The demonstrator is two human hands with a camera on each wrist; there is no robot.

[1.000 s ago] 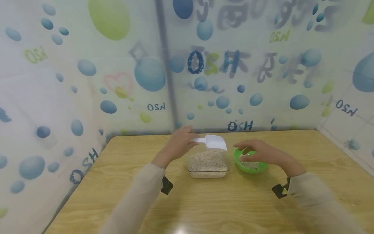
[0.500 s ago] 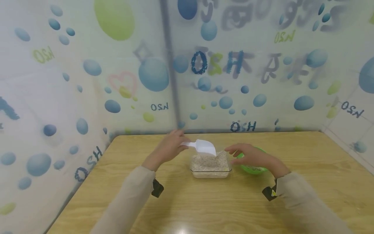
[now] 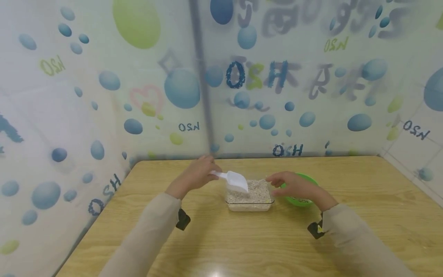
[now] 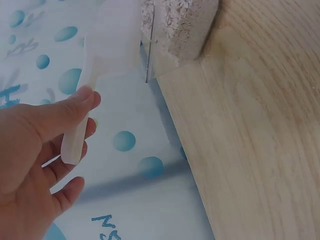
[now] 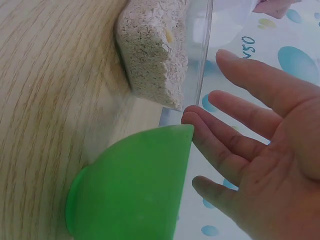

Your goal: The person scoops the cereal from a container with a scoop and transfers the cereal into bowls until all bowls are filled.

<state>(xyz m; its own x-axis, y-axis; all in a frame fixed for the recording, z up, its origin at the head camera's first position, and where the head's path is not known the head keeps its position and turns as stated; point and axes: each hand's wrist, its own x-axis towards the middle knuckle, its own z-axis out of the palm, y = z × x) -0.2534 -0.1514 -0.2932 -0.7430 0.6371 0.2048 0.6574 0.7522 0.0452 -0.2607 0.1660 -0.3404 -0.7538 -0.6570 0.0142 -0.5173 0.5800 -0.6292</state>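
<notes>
My left hand point(image 3: 198, 174) pinches the handle of a white plastic scoop point(image 3: 237, 181) between thumb and fingers. The scoop's blade slants down over the left part of a clear rectangular container point(image 3: 249, 207), its front edge right at the pale oat-like flakes point(image 3: 260, 189) inside. To the right, my right hand point(image 3: 292, 184) is held with fingers spread and relaxed, holding nothing. In the right wrist view its fingertips are right at the container's corner and the rim of a green bowl point(image 5: 135, 187). That bowl has some flakes in it, and the right hand partly covers it in the head view.
Everything stands on a light wood-grain table point(image 3: 221, 238). Behind it rises a pale wall point(image 3: 304, 130) printed with blue and green bubbles, which also closes off the left and right sides.
The scoop has moved left and down from above the container to the flakes, its blade tipping downward. My right hand has shifted left from over the bowl toward the container's right edge.
</notes>
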